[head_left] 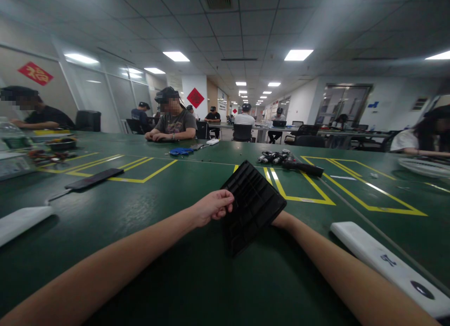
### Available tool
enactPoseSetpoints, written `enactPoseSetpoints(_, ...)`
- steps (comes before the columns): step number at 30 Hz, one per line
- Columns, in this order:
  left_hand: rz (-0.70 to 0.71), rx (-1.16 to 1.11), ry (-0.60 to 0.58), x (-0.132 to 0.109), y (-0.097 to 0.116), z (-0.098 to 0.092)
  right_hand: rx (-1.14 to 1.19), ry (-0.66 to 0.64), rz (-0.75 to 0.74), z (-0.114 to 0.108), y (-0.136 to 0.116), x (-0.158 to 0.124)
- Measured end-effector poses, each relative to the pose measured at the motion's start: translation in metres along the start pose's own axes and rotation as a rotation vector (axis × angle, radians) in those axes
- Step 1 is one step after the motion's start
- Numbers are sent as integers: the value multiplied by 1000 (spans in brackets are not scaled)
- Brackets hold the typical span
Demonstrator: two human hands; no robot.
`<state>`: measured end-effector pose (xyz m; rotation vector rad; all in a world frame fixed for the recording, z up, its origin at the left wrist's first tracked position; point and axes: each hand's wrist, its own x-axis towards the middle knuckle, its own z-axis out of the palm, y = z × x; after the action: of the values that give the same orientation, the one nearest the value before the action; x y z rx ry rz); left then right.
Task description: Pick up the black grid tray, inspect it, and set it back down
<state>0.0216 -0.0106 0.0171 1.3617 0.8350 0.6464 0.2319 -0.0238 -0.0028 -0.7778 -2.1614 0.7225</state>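
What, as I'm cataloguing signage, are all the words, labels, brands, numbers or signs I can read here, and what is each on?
"福": red diamond sign on the left wall.
Too blurred: second red diamond sign, on the pillar.
Too blurred: dark marks on the white device at right.
Too small: blue wall sign; distant wall lettering; shirt print.
None legible: black tray.

left forearm (116, 268): bare, slanted up from lower left | left hand (215, 207): fingers curled inward, thumb drawn up close to them, wrist nearly straight | right forearm (337, 269): bare, slanted up from lower right | right hand (280, 219): mostly hidden, grip could not be seen
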Motion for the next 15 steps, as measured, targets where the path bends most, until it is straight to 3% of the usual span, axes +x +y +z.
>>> enactPoseSetpoints(5,-16,-10,-40,2,-2,0,36,-2,-18,0,-6,0)
enactPoseSetpoints(9,18,49,12,2,-6,0,68,30,-22,2,-11,2)
enactPoseSetpoints(15,313,462,242,7,-12,2,20,20,-13,3,-5,1)
